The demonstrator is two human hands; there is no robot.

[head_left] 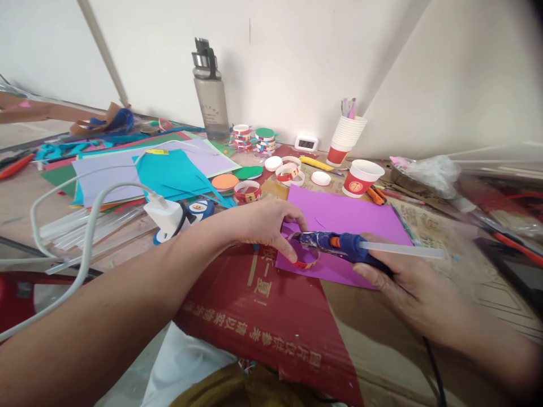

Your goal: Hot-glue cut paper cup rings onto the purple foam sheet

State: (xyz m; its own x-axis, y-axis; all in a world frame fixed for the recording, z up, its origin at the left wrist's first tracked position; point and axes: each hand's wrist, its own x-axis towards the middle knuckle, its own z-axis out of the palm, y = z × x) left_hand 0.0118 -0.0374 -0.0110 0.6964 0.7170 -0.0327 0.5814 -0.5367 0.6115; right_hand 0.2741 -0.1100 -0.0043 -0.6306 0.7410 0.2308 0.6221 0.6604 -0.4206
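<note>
My right hand [396,274] is wrapped round the handle of a blue hot glue gun [335,244], with a translucent glue stick [405,249] poking out of its back. The gun's nozzle points left, close to my left hand [275,223]. My left thumb and fingers curl round a small red paper ring [306,264], which stands on a sheet of purple paper [360,217]. My fingers and the gun hide part of the ring. Whether the nozzle touches it, I cannot tell.
Behind stand a water bottle [211,96], a paper cup [360,180] and a stack of cups [344,141] holding pens. Coloured paper [169,175], a white plug adapter [163,215] with cables and clear glue sticks [85,229] lie left. A yellow cutter [316,164] lies behind.
</note>
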